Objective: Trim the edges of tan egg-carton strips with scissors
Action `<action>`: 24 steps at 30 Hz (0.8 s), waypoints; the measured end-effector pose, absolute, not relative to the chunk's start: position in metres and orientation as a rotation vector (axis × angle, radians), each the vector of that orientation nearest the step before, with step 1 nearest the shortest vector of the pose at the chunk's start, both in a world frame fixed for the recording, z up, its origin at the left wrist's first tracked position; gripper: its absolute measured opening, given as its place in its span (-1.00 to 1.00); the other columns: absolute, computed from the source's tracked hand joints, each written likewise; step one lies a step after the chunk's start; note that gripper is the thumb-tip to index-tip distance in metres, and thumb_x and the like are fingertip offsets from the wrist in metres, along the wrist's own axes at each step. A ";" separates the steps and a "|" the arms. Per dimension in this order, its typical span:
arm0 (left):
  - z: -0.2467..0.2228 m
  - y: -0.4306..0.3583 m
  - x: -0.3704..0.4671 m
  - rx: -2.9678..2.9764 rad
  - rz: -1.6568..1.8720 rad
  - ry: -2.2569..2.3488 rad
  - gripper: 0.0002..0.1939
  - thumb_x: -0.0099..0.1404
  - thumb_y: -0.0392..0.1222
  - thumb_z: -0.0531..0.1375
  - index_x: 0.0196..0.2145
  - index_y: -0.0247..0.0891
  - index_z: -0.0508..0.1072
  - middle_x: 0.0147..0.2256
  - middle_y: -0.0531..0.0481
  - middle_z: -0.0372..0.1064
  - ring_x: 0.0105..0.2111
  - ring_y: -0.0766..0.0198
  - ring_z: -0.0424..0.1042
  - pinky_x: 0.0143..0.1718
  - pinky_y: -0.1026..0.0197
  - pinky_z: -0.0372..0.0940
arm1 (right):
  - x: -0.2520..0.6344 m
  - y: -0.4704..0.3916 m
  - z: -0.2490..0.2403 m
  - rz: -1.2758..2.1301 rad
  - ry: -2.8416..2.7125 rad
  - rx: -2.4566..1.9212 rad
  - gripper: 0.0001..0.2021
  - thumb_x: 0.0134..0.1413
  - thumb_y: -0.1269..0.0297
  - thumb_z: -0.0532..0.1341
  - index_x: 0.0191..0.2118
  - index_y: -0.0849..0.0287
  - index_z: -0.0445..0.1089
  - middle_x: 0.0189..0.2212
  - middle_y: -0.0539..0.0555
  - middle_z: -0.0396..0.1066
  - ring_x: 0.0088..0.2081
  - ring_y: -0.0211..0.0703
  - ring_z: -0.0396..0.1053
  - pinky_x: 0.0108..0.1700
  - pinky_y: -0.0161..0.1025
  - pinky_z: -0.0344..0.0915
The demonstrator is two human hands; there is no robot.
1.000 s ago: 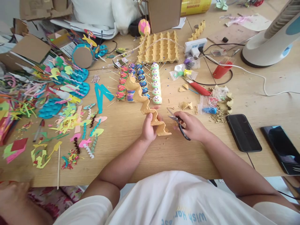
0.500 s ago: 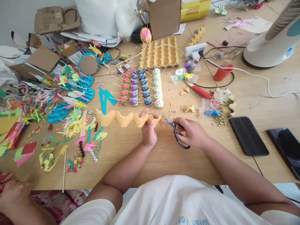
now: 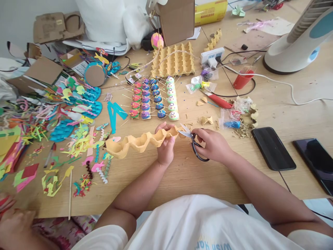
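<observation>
A long strip of yellow egg carton (image 3: 140, 141), its cups facing up, stretches leftward from my left hand (image 3: 165, 147), whose fingers and thumb close round it near its right end. In my right hand (image 3: 212, 144) are black-handled scissors (image 3: 194, 146). Their blades are parted at the right end of the strip. Behind the strip stand rows of painted egg-carton cups: red (image 3: 135, 105), purple (image 3: 145, 106), dark blue (image 3: 159, 106) and pale green (image 3: 172, 99), with pins stuck in several.
An uncut egg tray (image 3: 173, 60) lies farther back. Paper scraps (image 3: 78, 139) and blue pieces cover the left. A red knife (image 3: 220, 100), carton crumbs and two phones (image 3: 273, 148) are on the right. Another person's hand (image 3: 15, 222) shows at lower left.
The strip has tipped so its cup openings show more, and its left end has come lower and nearer. The whole view has shifted slightly. Both hands keep their hold.
</observation>
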State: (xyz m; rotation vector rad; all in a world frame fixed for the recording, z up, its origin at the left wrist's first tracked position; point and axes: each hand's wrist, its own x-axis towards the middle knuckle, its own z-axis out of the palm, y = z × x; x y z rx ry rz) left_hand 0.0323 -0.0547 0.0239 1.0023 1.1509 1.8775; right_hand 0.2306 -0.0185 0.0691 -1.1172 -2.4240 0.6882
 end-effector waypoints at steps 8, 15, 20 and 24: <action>0.029 -0.056 0.035 0.939 1.856 1.147 -0.52 0.18 0.05 0.41 0.01 -0.07 0.44 -0.04 -0.08 0.49 0.07 0.09 0.47 0.15 0.05 0.36 | 0.229 -0.019 0.068 0.669 -2.427 -1.101 -0.68 0.23 0.22 0.19 0.07 0.14 0.33 -0.28 0.09 0.51 -0.29 -0.08 0.39 -0.28 -0.23 0.14; 0.023 -0.055 0.031 1.014 1.821 1.124 -0.49 0.21 0.02 0.40 0.07 -0.10 0.42 0.04 -0.14 0.50 0.11 0.04 0.47 0.18 -0.03 0.38 | 0.229 -0.020 0.068 0.707 -2.358 -1.203 -0.70 0.19 0.14 0.24 -0.01 0.12 0.38 -0.40 0.02 0.43 -0.38 -0.14 0.35 -0.34 -0.25 0.06; 0.020 -0.056 0.030 1.102 1.820 1.091 -0.53 0.24 -0.05 0.40 0.07 -0.09 0.44 0.04 -0.12 0.51 0.12 0.05 0.48 0.20 -0.04 0.38 | 0.228 -0.021 0.067 0.699 -2.308 -1.238 -0.65 0.21 -0.01 0.26 -0.03 0.12 0.40 -0.46 -0.02 0.39 -0.43 -0.17 0.32 -0.37 -0.26 0.02; 0.020 -0.058 0.030 1.113 1.836 1.075 -0.54 0.25 -0.08 0.39 0.08 -0.09 0.44 0.05 -0.14 0.51 0.12 0.03 0.49 0.17 -0.06 0.41 | 0.228 -0.021 0.066 0.682 -2.300 -1.240 -0.65 0.23 -0.03 0.26 -0.04 0.11 0.41 -0.48 -0.03 0.38 -0.46 -0.19 0.30 -0.38 -0.26 0.01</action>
